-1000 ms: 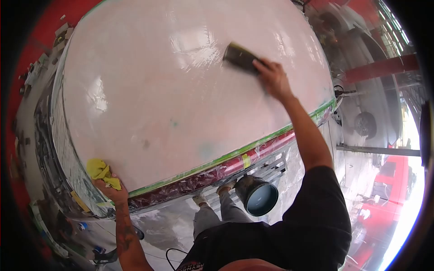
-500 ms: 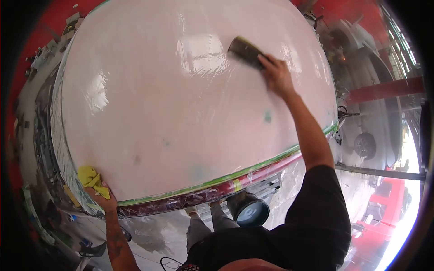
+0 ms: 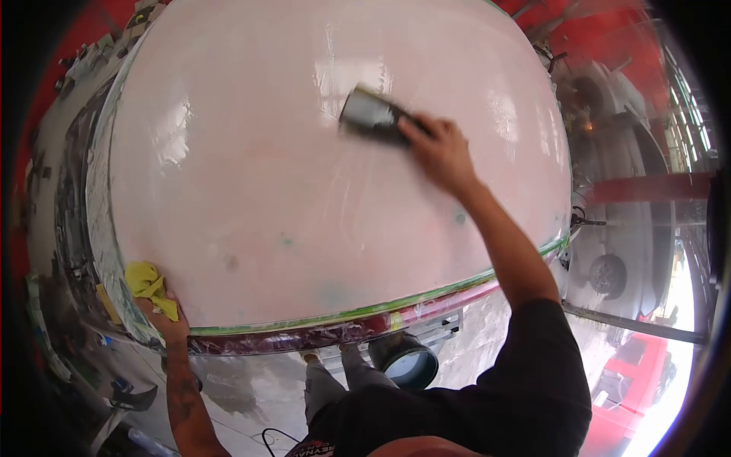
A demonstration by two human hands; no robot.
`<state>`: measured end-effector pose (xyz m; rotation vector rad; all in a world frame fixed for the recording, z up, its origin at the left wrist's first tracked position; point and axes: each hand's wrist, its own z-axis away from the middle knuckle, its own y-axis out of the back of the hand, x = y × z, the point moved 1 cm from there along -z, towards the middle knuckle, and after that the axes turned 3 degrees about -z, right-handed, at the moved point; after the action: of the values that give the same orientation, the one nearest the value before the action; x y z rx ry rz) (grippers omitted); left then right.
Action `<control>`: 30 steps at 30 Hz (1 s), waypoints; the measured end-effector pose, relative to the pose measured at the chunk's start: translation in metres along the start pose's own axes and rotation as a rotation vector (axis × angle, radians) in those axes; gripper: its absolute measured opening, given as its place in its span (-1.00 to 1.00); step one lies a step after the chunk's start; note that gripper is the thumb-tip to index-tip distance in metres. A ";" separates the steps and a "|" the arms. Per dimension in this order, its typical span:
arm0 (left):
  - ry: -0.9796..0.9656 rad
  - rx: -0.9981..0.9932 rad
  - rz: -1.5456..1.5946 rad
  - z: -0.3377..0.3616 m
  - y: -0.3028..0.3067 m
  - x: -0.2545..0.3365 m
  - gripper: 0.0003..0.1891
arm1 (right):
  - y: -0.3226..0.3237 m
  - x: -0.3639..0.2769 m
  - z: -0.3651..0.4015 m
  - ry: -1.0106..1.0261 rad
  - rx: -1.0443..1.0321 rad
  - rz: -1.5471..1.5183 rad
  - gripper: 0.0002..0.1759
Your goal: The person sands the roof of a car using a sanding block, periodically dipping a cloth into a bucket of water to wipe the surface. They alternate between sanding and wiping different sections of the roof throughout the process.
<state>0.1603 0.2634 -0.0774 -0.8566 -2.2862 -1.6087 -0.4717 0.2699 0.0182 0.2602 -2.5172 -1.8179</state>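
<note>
A dark, flat sanding block [image 3: 373, 114] lies against the wet, pale pink panel [image 3: 251, 175], which looks like a vehicle roof. My right hand [image 3: 442, 152] is closed round the near end of the block, slightly blurred by motion. At the panel's lower left corner, my left hand [image 3: 169, 320] grips a crumpled yellow cloth [image 3: 146, 282], its fingers partly hidden by it. Glossy streaks of water and a few greenish spots show on the panel. Green tape [image 3: 304, 320] borders its near edge.
Below the near edge, a dark bucket [image 3: 411, 365] of bluish water stands by my feet. Wrinkled plastic sheeting [image 3: 266, 341] covers the side below the tape. On the right are a grey car [image 3: 609, 221] and a red vehicle [image 3: 632, 365].
My right hand has drawn the sanding block to the left and slightly nearer across the panel. My left hand stays at the corner with the cloth; the view has shifted slightly.
</note>
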 end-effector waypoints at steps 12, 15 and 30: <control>0.101 0.084 0.271 -0.001 -0.009 0.005 -0.48 | 0.000 -0.199 0.051 0.225 -0.097 -0.222 -0.37; 0.080 0.021 0.273 -0.005 -0.007 0.009 -0.31 | -0.021 -0.137 -0.014 0.150 0.044 -0.071 -0.40; -0.023 0.113 -0.006 -0.017 0.001 0.021 -0.44 | -0.036 -0.283 0.000 0.262 -0.080 -0.104 -0.42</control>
<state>0.1416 0.2553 -0.0602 -0.8457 -2.3715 -1.4631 -0.1887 0.3013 0.0055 0.5951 -2.2878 -1.7800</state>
